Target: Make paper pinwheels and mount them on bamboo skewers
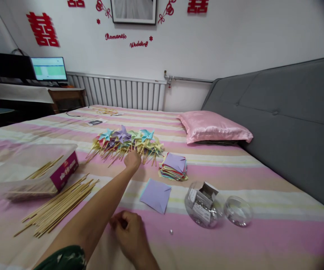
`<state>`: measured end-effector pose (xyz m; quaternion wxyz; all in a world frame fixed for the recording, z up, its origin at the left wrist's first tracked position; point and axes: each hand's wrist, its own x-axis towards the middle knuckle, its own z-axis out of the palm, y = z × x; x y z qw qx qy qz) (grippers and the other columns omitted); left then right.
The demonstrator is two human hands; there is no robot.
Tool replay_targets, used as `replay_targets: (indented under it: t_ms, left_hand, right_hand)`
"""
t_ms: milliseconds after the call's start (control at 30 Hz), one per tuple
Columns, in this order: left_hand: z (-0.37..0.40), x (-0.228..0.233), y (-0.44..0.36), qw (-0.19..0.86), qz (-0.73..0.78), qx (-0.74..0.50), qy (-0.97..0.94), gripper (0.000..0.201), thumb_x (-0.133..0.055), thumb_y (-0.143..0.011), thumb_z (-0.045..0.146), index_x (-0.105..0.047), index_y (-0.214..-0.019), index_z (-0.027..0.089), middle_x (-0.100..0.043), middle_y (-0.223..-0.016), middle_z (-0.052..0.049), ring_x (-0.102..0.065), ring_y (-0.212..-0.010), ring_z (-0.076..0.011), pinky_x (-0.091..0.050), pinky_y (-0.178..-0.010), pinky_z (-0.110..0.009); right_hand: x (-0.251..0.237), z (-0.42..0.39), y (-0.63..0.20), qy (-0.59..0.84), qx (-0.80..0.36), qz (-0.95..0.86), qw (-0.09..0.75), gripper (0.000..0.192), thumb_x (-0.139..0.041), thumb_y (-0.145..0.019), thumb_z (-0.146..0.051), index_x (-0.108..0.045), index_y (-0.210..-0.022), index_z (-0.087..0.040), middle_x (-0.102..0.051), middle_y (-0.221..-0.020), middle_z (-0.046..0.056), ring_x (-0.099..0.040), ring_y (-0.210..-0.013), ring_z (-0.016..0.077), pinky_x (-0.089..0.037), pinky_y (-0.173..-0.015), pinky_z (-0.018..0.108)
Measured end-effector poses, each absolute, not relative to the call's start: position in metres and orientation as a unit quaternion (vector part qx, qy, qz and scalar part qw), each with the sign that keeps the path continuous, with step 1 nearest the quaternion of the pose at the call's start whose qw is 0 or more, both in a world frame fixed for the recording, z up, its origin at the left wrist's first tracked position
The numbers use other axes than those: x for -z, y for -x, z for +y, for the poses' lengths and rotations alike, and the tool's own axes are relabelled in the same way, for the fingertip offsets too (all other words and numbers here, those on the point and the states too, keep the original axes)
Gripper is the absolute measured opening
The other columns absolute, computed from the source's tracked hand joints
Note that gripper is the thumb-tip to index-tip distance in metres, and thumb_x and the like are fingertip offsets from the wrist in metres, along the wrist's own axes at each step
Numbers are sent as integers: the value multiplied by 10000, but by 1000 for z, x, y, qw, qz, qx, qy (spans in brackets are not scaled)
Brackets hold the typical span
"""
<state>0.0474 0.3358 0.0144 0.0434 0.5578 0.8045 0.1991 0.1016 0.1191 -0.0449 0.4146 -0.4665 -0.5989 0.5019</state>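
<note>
My left hand (133, 160) reaches far forward, its fingers closed round the stick of a pinwheel at the near edge of a row of paper pinwheels (123, 135). Those pinwheels are purple, blue, green and yellow on thin wooden sticks. Close to me, my right hand (130, 234) rests over the bedsheet with curled fingers; whatever they may hold is hidden. Right of it lie a purple paper square with cut corners (156, 195) and a small shiny bead-like piece (171, 232). Behind the square is a stack of coloured paper squares (174, 167).
Loose wooden sticks (57, 208) lie left of my forearm, beside a clear plastic box (74, 148) holding more sticks. A round clear tub (190, 210) with small boxes and its lid (238, 212) are at right. Farther off are a pink pillow (212, 125) and grey headboard (279, 112).
</note>
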Motion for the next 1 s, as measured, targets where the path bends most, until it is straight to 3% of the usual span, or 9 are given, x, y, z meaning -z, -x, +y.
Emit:
replay_targets:
  t_ms: [500,767,900,1000]
  left_hand:
    - [304,-23,-29,22,778,-196,-597,395,-477,-786,471,-695,-756,143,-685,-845,-164,-622,-855,-275,-415,-648,-306]
    - [156,-15,16,89,699,-203,-679,397,-421,-809,459,-648,-656,171,-662,-609,-39,-607,-606,-170,-402,-572,-242]
    - [66,18,46,124,666,-274,-682,334,-407,-844,392,-647,-920,173,-704,-881,-62,-651,-740,-172,-486,-686,-252]
    - [26,47,60,36,643,-311,-699,338,-405,-854,343,-628,-1057,191,-630,-1148,-77,-580,-1053,-206,-457,-908,-321]
  right_hand:
    - [45,117,-103,450,-486,-624,413,208,-528,-790,-333,-686,-749,-204,-661,-650,-12,-575,-575,125,-357,-507,205]
    - [48,113,-102,447,-440,-660,415,229,-512,-795,-325,-687,-745,-186,-680,-674,6,-600,-607,141,-384,-535,215]
    - [52,107,-98,434,-401,-684,429,217,-520,-794,-325,-689,-767,-193,-700,-721,9,-621,-649,140,-418,-575,212]
    - [54,98,-95,446,-362,-692,438,193,-537,-780,-307,-681,-738,-186,-685,-669,7,-600,-591,131,-417,-553,210]
